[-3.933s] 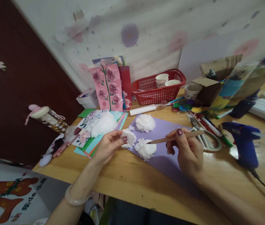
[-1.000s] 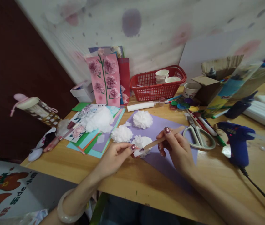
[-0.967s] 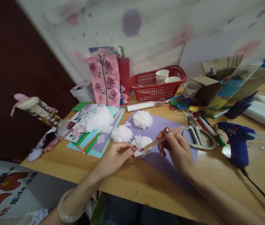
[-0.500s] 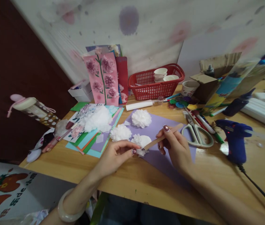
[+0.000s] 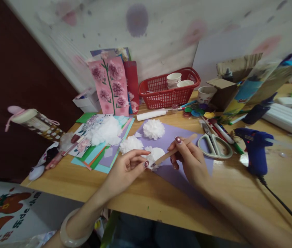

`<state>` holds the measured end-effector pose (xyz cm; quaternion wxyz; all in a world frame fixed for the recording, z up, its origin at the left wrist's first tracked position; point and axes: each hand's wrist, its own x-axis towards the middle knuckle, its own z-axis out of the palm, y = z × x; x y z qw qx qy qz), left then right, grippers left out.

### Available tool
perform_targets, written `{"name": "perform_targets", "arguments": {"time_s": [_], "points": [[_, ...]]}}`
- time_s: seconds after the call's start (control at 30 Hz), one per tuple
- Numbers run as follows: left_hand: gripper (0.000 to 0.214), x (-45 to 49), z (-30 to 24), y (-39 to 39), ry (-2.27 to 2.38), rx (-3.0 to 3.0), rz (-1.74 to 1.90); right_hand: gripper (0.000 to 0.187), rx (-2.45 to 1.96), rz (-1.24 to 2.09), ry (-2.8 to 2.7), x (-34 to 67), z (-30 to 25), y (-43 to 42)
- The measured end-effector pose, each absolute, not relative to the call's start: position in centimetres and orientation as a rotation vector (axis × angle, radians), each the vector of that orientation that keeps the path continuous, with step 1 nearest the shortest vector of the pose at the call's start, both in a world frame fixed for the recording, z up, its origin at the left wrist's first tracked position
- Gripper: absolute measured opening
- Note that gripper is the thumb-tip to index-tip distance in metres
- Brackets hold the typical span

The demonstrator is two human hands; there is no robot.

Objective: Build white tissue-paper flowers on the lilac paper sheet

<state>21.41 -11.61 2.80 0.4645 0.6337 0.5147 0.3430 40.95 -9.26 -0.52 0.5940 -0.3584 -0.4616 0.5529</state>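
Note:
My left hand (image 5: 127, 168) pinches the near edge of a white tissue-paper flower (image 5: 155, 155) that lies on a purple paper sheet (image 5: 179, 137). My right hand (image 5: 188, 160) grips a flat wooden stick (image 5: 177, 148) like a pencil. The stick's tip touches the flower beside my left fingertips. Two more white tissue flowers sit close by, one (image 5: 153, 128) farther back on the purple sheet and one (image 5: 130, 144) at its left edge.
White-handled scissors (image 5: 214, 144), markers (image 5: 223, 132) and a blue glue gun (image 5: 254, 150) with its cord lie to the right. A red basket (image 5: 169, 91) of cups stands at the back. Coloured papers and tissue (image 5: 104, 134) lie left, by a pink flower card (image 5: 109, 86).
Since 3.9 s ago my left hand has put down one flower at the sheet's left edge and pinched the near one. The stick's tip stays on that flower.

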Motion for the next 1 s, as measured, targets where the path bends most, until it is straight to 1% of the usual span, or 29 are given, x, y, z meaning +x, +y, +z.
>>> {"name": "perform_targets", "arguments": {"time_s": [0.2,0.3,0.4,0.53,0.63,0.77,0.9,1.0], "points": [[0.036,21.6,3.1,-11.5,1.283,1.484,0.842,0.039,-0.822,1.230,-1.090,41.0,-0.6,-9.4],[0.035,21.2,3.0,-11.4,1.328,1.509,0.880,0.040,-0.859,1.061,-1.127,41.4,-0.8,-9.2],[0.033,20.9,2.9,-11.4,1.396,1.595,0.926,0.040,-0.945,0.864,-1.280,41.7,-1.0,-8.9],[0.031,21.4,2.6,-11.7,1.400,1.705,0.925,0.038,-0.992,0.769,-1.488,41.8,-1.3,-8.5],[0.034,22.1,2.4,-11.8,1.394,1.921,0.930,0.038,-0.969,0.767,-1.578,41.6,-1.4,-8.3],[0.038,22.6,2.3,-11.4,1.381,2.244,0.845,0.034,-0.951,0.898,-1.582,41.4,-1.6,-8.0],[0.033,22.4,1.8,-10.5,1.366,2.341,0.742,0.033,-0.964,0.974,-1.524,41.5,-1.7,-7.7],[0.029,22.2,1.3,-10.0,1.396,2.340,0.727,0.034,-1.005,0.880,-1.427,41.6,-1.6,-7.7]]}}
